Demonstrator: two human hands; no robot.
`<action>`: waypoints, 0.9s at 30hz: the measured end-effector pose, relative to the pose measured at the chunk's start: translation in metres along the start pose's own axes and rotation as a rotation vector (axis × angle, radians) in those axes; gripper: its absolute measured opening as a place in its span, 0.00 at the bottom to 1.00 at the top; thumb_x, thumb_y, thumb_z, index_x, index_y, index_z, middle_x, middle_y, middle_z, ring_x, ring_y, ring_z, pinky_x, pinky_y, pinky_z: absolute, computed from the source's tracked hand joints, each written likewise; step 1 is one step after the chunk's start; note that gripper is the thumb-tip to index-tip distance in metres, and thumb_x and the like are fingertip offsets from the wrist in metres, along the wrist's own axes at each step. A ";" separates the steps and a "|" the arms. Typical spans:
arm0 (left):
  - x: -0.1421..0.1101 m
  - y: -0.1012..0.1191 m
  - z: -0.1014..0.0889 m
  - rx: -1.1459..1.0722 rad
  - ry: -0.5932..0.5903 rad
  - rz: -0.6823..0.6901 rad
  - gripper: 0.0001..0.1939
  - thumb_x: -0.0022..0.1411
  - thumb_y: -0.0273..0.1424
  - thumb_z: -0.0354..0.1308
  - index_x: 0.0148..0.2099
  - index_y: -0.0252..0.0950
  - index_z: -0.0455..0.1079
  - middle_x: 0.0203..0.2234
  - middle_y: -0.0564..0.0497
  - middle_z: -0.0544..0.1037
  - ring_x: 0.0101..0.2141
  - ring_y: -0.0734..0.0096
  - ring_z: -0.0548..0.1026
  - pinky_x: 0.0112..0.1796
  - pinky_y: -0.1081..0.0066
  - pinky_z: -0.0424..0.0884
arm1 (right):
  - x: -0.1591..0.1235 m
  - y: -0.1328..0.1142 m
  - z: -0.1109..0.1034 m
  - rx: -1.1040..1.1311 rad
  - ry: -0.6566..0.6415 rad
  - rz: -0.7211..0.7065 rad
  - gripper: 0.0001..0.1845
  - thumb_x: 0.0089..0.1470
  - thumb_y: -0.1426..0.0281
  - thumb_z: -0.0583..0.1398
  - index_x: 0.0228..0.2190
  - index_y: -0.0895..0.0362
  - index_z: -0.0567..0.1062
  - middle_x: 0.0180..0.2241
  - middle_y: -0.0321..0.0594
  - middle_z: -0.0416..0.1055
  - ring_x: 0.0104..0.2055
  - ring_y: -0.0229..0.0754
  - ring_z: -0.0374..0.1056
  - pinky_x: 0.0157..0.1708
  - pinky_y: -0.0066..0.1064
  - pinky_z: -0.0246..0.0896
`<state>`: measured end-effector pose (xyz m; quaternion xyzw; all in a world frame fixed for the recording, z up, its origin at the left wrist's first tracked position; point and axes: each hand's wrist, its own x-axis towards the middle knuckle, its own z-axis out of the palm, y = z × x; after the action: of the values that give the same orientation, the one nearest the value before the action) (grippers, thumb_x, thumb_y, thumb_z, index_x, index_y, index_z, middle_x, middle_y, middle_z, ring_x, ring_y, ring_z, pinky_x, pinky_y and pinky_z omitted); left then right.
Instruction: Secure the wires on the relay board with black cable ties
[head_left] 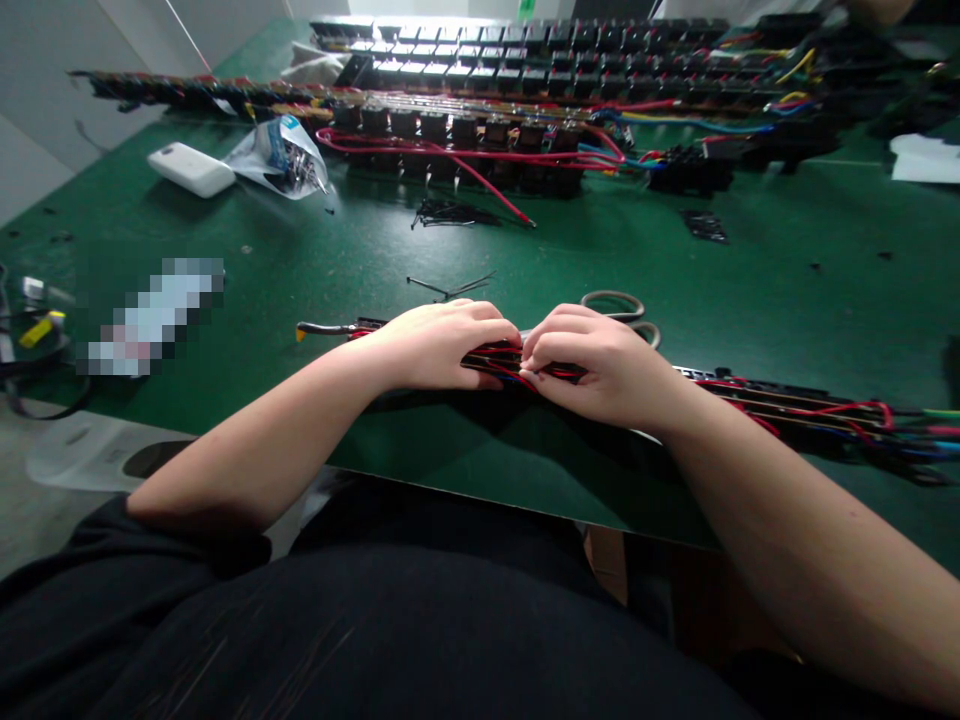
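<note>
A long, narrow circuit-board assembly with red wires [795,405] lies across the table's near side, under both hands. My left hand [442,345] is wrapped over it, fingers on the far side and thumb on the near side. Close beside it, my right hand [592,360] is closed in a pinch over the wires; what its fingertips hold is too small to make out. Behind the right hand, the looped handles of a pair of scissors [615,305] stick out, the rest hidden. A few loose black cable ties [450,285] lie just beyond the left hand.
Several similar wired strips [480,130] are stacked across the back. Nearer are piles of black cable ties [450,213] and small black pieces [705,226]. At left are a white box-shaped object [191,169], a plastic bag of metal parts [289,160] and a blurred-out item [154,320].
</note>
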<state>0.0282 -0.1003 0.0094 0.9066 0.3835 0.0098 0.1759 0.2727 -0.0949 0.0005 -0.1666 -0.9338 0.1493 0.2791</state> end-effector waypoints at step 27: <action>-0.002 0.010 -0.005 0.024 -0.063 -0.024 0.22 0.67 0.42 0.59 0.61 0.46 0.69 0.57 0.47 0.73 0.57 0.53 0.73 0.53 0.60 0.72 | 0.000 -0.002 0.001 -0.024 -0.046 -0.019 0.08 0.64 0.73 0.60 0.31 0.55 0.77 0.36 0.44 0.79 0.37 0.43 0.71 0.38 0.35 0.66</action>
<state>0.0332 -0.1065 0.0173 0.9039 0.3886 -0.0253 0.1770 0.2720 -0.0966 0.0003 -0.1574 -0.9432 0.1394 0.2571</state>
